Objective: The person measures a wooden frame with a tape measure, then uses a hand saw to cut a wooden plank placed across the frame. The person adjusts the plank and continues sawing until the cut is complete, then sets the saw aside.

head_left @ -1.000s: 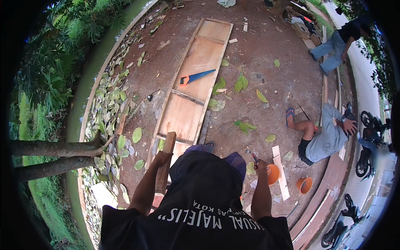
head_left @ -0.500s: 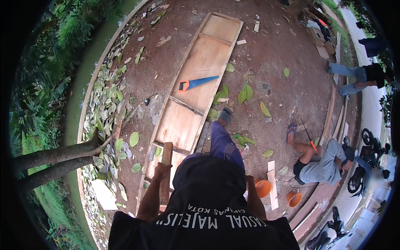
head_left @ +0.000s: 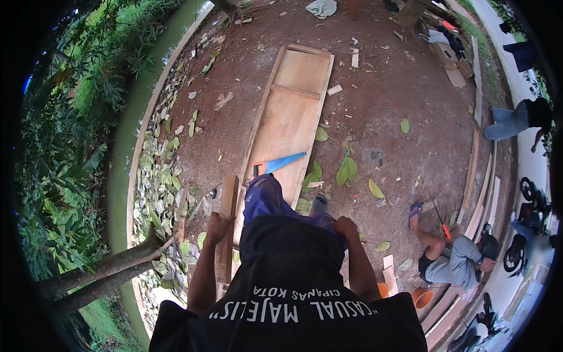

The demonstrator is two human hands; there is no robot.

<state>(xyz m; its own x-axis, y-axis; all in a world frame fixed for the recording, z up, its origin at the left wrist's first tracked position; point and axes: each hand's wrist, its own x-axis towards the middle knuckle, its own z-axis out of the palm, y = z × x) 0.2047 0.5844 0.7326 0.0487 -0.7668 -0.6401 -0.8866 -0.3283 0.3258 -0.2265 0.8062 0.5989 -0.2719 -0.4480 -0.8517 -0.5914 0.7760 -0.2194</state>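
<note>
My left hand [head_left: 220, 227] is closed round a long wooden beam [head_left: 229, 199], which points forward along my left side. Curled against the purple trousers [head_left: 322, 220] at my right thigh, my right hand [head_left: 346, 227] seems to pinch their cloth. Ahead lies a long, shallow wooden frame [head_left: 296, 111] with a plywood panel and crosspieces. On it rests a handsaw [head_left: 284, 162] with a blue blade and an orange-black handle. My left knee is raised over the frame's near part and hides it. My right foot stands just right of the frame.
At the right, a seated person [head_left: 457, 258] is beside an orange-handled saw [head_left: 441, 220]. Orange buckets [head_left: 422, 297] and long boards [head_left: 478, 188] lie nearby. Another person [head_left: 516, 120] stands near the road. Tree trunks [head_left: 99, 271], fallen leaves and a green water channel [head_left: 120, 170] are at the left.
My left leg has risen and swung forward over the frame. My left hand has carried the beam forward a little. My right hand has come forward into view beside my thigh.
</note>
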